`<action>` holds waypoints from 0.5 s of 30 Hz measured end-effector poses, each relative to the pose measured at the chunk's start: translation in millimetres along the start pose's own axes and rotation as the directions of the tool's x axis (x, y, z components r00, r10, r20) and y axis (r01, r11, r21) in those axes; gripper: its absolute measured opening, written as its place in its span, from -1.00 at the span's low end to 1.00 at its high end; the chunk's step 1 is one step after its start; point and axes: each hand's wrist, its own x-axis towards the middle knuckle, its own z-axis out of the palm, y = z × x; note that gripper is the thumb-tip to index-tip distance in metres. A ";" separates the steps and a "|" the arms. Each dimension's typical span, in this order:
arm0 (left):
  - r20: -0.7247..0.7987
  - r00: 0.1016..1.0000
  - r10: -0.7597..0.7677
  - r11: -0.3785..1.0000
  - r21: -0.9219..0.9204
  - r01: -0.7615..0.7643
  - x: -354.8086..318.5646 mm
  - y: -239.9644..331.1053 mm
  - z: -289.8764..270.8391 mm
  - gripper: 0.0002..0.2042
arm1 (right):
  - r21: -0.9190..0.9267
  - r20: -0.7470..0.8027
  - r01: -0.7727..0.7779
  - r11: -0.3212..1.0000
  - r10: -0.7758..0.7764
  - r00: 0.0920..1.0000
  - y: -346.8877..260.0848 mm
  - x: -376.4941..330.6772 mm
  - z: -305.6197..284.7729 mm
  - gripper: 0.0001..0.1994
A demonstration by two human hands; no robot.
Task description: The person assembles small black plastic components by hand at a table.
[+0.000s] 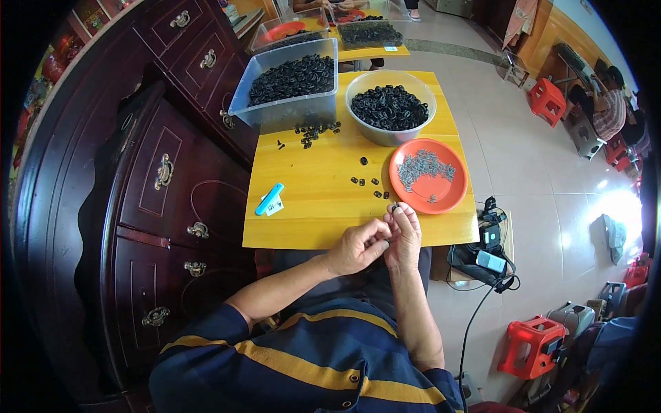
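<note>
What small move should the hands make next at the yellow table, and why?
Probably finish fitting the small black plastic piece pinched at the right hand, with the left hand meeting it. Both hands are joined at the yellow wooden table edge, beside the round orange plastic plate of small grey metal parts.

The person wears a dark navy shirt (310,365) with mustard-yellow stripes running across it in bands, each yellow band edged by a thin pale line. It has short sleeves that end above the elbows, so both forearms are bare. Two small dark round buttons sit near the lower middle of the shirt. Grey trousers (358,268) show at the lap. Both hands are bare, without gloves, rings or a watch
</note>
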 end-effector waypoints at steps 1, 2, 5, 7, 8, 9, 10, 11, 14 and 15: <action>-0.049 0.999 -0.019 0.998 -0.066 0.016 1.6 -3.7 -3.4 -0.89 | -0.027 0.018 0.018 0.999 -0.017 1.000 0.3 -0.6 0.4 -0.89; -0.096 0.995 -0.041 0.991 -0.132 0.028 3.9 -6.5 -6.8 -0.90 | -0.054 0.037 0.036 0.998 -0.034 0.999 0.1 -1.5 0.8 -0.89; -0.191 0.981 -0.027 0.992 -0.122 0.003 15.0 -1.1 -19.3 -0.94 | -0.057 0.029 0.004 0.998 -0.002 1.000 -0.5 -4.1 1.7 -0.89; -0.215 0.977 -0.013 0.996 -0.084 -0.005 15.6 0.1 -19.0 -0.94 | -0.038 0.026 -0.010 0.999 0.011 1.000 1.1 -2.0 1.6 -0.89; -0.149 0.989 0.013 1.000 -0.015 -0.016 13.4 2.7 -15.9 -0.94 | 0.012 0.037 0.002 1.000 -0.002 0.999 3.4 1.0 0.4 -0.89; -0.084 0.996 0.035 0.998 0.055 -0.030 11.1 4.8 -13.3 -0.93 | 0.061 0.050 0.010 0.998 -0.013 0.999 4.1 1.9 3.4 -0.89; -0.041 0.995 0.090 0.992 0.089 -0.087 9.3 3.6 -10.2 -0.89 | 0.061 0.049 0.008 0.998 -0.011 0.999 2.9 1.3 5.1 -0.89; -0.034 0.991 0.129 0.985 0.121 -0.124 6.3 0.4 -5.8 -0.87 | 0.063 0.067 -0.027 0.998 0.022 0.998 0.6 -0.2 6.5 -0.88; 0.005 0.992 0.125 0.986 0.110 -0.125 4.8 -1.2 -2.5 -0.84 | 0.061 0.075 -0.056 0.997 0.051 0.996 -2.4 -2.1 5.4 -0.87; 0.033 0.996 0.082 0.994 0.075 -0.084 3.7 0.4 -3.0 -0.83 | 0.054 0.052 -0.053 0.997 0.050 0.997 -3.1 -3.1 4.5 -0.87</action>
